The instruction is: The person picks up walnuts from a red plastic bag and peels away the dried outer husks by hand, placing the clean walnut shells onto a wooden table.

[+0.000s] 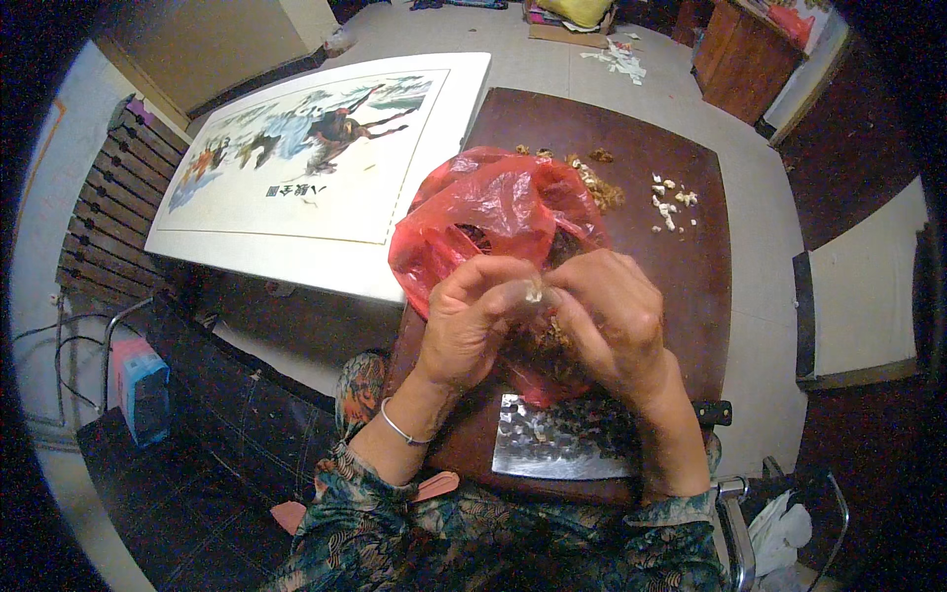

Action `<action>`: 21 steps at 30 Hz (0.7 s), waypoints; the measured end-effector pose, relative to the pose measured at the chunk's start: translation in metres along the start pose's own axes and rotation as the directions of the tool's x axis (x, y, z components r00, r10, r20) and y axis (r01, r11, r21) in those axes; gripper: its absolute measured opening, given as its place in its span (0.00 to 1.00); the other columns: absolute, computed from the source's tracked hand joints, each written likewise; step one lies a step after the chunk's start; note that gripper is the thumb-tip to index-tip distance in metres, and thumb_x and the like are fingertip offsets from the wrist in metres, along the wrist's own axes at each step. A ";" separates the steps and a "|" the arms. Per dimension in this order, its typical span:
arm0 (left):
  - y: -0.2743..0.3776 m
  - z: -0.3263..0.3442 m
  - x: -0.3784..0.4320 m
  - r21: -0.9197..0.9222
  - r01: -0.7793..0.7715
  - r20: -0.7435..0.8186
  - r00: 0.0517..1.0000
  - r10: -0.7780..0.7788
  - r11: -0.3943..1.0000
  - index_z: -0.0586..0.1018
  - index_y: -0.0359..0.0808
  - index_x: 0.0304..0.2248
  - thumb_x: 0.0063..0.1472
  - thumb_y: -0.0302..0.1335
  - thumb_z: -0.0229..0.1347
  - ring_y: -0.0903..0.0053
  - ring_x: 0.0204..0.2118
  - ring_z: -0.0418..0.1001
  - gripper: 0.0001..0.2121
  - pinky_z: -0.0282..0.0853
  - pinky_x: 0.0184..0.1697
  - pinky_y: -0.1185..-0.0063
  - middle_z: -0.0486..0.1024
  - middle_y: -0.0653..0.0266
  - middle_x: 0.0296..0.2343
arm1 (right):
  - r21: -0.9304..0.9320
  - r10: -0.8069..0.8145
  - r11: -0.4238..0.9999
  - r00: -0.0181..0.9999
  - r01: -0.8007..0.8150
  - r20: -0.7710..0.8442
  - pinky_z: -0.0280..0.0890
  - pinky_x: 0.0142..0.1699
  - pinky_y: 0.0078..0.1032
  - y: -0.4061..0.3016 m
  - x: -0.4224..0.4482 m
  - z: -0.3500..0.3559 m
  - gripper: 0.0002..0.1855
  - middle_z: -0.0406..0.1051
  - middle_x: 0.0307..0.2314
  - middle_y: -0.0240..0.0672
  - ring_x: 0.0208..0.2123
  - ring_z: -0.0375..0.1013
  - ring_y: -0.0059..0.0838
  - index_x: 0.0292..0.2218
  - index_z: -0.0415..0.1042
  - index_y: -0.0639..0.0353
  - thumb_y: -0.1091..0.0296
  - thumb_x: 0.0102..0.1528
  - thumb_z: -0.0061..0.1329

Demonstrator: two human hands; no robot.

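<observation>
A small pale piece (pixel 534 290) is pinched between the fingertips of my left hand (pixel 473 318), which wears a thin bangle at the wrist. The fingertips of my right hand (pixel 610 318) meet it from the other side. Just beneath and beyond both hands lies an open red plastic bag (pixel 488 196); dark brown, fibrous material (pixel 547 333) shows in it. Close to my body, a broad cleaver blade (pixel 562 444) lies flat, partly under my right forearm. Its dark riveted handle (pixel 715 413) sticks out on the right.
Small white pieces (pixel 668 203) are scattered on the dark brown table (pixel 666 296), near brown fibrous scraps (pixel 603 189). A white-bordered panel with a horse painting (pixel 296 163) adjoins the table at left. Paper scraps (pixel 621 61) lie on the floor, and a wooden cabinet (pixel 747 63) stands beyond.
</observation>
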State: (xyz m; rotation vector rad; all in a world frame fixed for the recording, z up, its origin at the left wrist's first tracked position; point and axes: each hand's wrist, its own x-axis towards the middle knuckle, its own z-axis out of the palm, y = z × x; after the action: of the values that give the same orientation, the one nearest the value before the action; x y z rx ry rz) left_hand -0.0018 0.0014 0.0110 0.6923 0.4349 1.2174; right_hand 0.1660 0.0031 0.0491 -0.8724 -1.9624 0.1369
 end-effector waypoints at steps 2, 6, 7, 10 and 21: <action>-0.001 0.000 -0.001 0.071 -0.009 -0.029 1.000 0.011 0.997 0.73 0.31 0.35 0.56 0.22 0.55 0.80 0.33 0.73 0.07 0.71 0.37 0.81 0.74 0.63 0.30 | 0.013 -0.003 1.000 1.000 0.003 0.017 0.64 0.35 0.30 -0.001 0.001 -0.001 0.04 0.71 0.23 0.37 0.25 0.72 0.35 0.27 0.71 0.61 0.74 0.46 0.52; -0.003 0.001 -0.001 0.137 -0.009 -0.031 0.999 0.013 0.990 0.74 0.32 0.34 0.55 0.23 0.55 0.84 0.32 0.72 0.07 0.68 0.38 0.85 0.74 0.66 0.30 | 0.041 -0.008 0.999 0.999 0.006 0.050 0.64 0.34 0.30 -0.001 0.002 -0.003 0.04 0.71 0.22 0.37 0.25 0.71 0.35 0.27 0.70 0.61 0.74 0.46 0.52; -0.003 0.000 -0.001 0.151 -0.018 -0.016 1.000 0.020 0.988 0.74 0.32 0.34 0.55 0.23 0.56 0.84 0.32 0.71 0.07 0.68 0.37 0.85 0.74 0.66 0.30 | 0.036 -0.009 0.999 0.999 0.007 0.051 0.64 0.34 0.30 -0.001 0.001 -0.003 0.04 0.71 0.22 0.37 0.25 0.71 0.35 0.27 0.70 0.61 0.74 0.46 0.52; -0.004 -0.002 -0.001 0.187 -0.036 0.019 0.999 0.033 0.982 0.74 0.32 0.33 0.55 0.24 0.56 0.85 0.32 0.71 0.07 0.67 0.36 0.86 0.74 0.67 0.29 | 0.017 -0.015 1.000 0.998 0.014 0.053 0.64 0.33 0.30 -0.001 0.000 -0.003 0.04 0.70 0.21 0.37 0.24 0.71 0.35 0.27 0.70 0.61 0.74 0.46 0.52; -0.002 0.003 -0.002 0.330 -0.015 -0.028 0.999 0.025 0.944 0.75 0.33 0.32 0.56 0.24 0.55 0.87 0.28 0.70 0.05 0.68 0.32 0.86 0.75 0.68 0.28 | -0.015 0.042 0.999 0.999 -0.041 0.032 0.62 0.29 0.33 -0.002 -0.006 0.004 0.04 0.66 0.20 0.38 0.22 0.67 0.39 0.26 0.68 0.60 0.74 0.44 0.50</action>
State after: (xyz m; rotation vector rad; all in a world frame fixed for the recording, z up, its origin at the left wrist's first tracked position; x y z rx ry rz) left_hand 0.0007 -0.0015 0.0116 0.9658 0.6699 1.1879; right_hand 0.1635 -0.0013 0.0441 -0.9263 -1.9784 0.1621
